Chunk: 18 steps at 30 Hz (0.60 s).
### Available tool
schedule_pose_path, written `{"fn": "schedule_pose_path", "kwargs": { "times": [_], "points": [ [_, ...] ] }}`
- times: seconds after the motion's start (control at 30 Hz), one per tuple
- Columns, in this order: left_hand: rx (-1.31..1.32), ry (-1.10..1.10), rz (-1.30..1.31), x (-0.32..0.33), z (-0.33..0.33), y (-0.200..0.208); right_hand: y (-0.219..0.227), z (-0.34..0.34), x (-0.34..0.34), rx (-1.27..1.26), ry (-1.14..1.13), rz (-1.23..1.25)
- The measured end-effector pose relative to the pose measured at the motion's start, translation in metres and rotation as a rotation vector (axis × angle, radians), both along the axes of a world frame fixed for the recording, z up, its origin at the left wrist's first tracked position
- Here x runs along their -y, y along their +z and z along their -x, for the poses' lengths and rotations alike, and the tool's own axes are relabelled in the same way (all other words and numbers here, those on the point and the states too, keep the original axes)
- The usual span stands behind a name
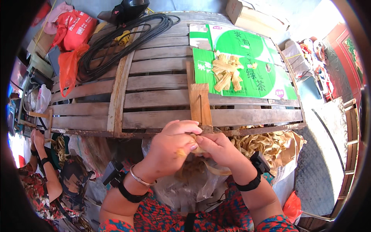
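Taking the slatted wooden table as the landmark: at its far left corner lie two red plastic bags beside one coil of black cable, at its far right one flattened green carton carries a single small heap of pale folded strips, and one upright wooden block stands near its front edge. Just below that edge the left hand is curled nearly closed and the right hand is pinched narrow, fingertips meeting on one pale yellow strip held between them. One brown sack of loose strips sits under the table's right front corner.
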<state>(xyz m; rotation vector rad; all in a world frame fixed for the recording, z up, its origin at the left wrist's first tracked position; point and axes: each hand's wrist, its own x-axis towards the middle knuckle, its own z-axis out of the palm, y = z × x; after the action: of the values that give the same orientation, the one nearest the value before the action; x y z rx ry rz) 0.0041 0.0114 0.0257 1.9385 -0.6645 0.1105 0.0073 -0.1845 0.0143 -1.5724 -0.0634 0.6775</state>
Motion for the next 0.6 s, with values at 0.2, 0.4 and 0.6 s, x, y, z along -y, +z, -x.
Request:
{"fn": "schedule_pose_path", "kwargs": {
  "times": [0.2,0.4,0.6],
  "points": [
    [-0.21,0.115,0.51,-0.014,-0.007,0.005,0.008,-0.003,0.01,-0.285,0.049,-0.436],
    [-0.29,0.28,0.548,-0.011,-0.005,-0.001,0.012,-0.004,0.007,-0.269,-0.114,-0.317],
    [-0.893,-0.011,0.725,-0.004,-0.01,-0.007,0.02,-0.007,0.005,-0.232,-0.063,-0.129]
  ]
}}
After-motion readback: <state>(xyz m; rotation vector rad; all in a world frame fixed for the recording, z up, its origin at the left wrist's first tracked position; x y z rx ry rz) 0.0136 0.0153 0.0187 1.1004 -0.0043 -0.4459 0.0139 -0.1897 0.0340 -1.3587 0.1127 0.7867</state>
